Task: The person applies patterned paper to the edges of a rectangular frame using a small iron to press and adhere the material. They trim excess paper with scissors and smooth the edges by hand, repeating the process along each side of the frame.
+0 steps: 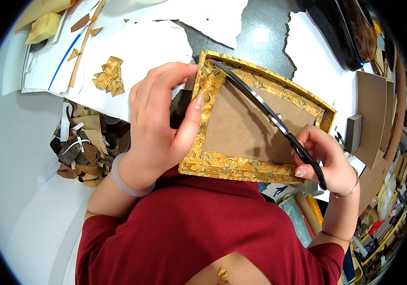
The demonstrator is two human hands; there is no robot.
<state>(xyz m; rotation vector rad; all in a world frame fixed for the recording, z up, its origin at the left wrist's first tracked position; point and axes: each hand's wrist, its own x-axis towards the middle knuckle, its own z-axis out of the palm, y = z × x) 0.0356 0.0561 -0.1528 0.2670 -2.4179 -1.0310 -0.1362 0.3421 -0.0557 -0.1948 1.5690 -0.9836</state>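
A shallow rectangular box (236, 171) is held tilted in front of me, its walls and folded-over edges covered in gold floral fabric. Bare brown board shows across its inside. My left hand (160, 111) grips the box's left wall, thumb on the near side of the rim and fingers at the far corner. In my right hand (324, 159) are black-handled scissors (282, 127), lying diagonally across the box. Their tips reach the fabric at the inner far-left corner. Part of the handle is hidden by my fingers, which are near the box's right end.
Gold floral fabric scraps (110, 76) lie on white paper (156, 42) to the left, near a thin blue brush (65, 59) and a yellow sponge (44, 28). A heap of offcuts (84, 147) sits below the table edge. Brown boards (372, 114) stand at the right.
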